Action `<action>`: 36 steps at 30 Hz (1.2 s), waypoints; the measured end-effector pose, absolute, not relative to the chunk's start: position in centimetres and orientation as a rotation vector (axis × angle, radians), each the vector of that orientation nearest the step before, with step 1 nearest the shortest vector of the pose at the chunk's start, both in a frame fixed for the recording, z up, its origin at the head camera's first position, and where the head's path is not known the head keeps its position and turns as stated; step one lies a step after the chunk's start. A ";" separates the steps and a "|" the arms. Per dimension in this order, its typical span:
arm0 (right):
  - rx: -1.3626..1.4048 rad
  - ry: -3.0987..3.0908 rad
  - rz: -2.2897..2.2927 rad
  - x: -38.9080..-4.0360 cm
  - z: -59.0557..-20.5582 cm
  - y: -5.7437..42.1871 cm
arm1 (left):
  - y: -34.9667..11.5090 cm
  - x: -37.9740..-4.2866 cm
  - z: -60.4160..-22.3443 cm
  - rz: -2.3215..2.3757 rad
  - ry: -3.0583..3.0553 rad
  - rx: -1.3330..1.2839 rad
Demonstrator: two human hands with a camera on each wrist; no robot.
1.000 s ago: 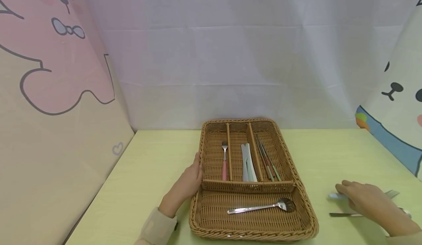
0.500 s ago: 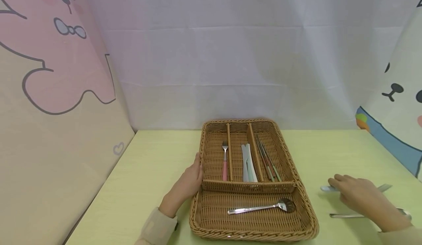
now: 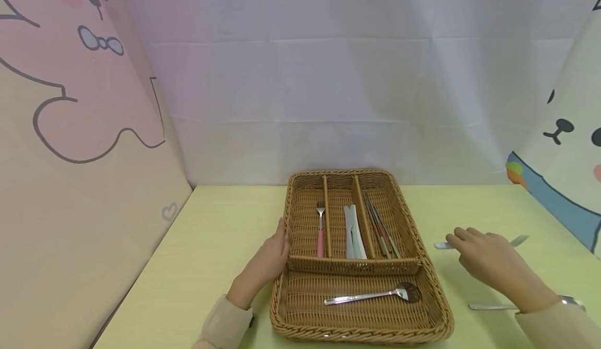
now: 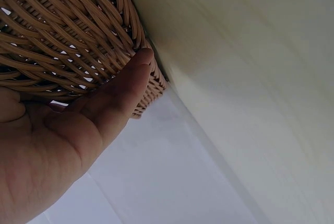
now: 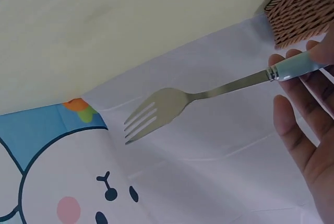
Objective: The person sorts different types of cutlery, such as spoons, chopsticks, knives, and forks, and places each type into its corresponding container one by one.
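My right hand [image 3: 490, 260] holds a fork [image 5: 169, 104] by its pale blue-green handle, right of the basket. In the right wrist view thumb and fingers pinch the handle, and the metal tines point away. My left hand [image 3: 264, 261] rests against the left outer side of a brown woven cutlery basket [image 3: 443, 317]. In the left wrist view its fingers lie fairly straight along the wicker wall. Inside the basket are a pink-handled fork [image 3: 320, 231], some table knives [image 3: 355, 234], several chopsticks [image 3: 381, 229] and, in the front compartment, a metal spoon [image 3: 366, 297].
Another spoon [image 3: 490, 306] lies on the pale yellow table [image 3: 225, 218] at the right, partly hidden by my right forearm. A white cloth [image 3: 300, 88] hangs behind the table. Printed cartoon cloths [image 3: 89, 114] stand at both sides.
My right hand has moved up and left toward the basket, carrying the fork off its place near the spoon on the table. The left hand and basket stay put.
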State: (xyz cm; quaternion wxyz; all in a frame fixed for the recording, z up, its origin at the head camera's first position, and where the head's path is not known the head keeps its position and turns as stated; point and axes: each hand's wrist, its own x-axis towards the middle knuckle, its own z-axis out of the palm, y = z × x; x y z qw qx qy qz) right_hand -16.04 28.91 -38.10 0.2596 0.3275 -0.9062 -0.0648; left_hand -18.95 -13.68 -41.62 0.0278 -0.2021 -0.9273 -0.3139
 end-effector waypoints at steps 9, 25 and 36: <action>1.005 -2.346 -0.196 -17.3 -36.3 25.8 | -13.7 -18.9 -41.6 -0.966 -2.855 -0.636; 1.207 -2.237 -0.332 -19.0 -34.7 19.5 | -13.6 -19.0 -41.7 -0.956 -2.865 -0.644; 1.318 -2.194 -0.413 -19.3 -34.4 16.6 | -13.7 -19.1 -41.8 -0.956 -2.873 -0.623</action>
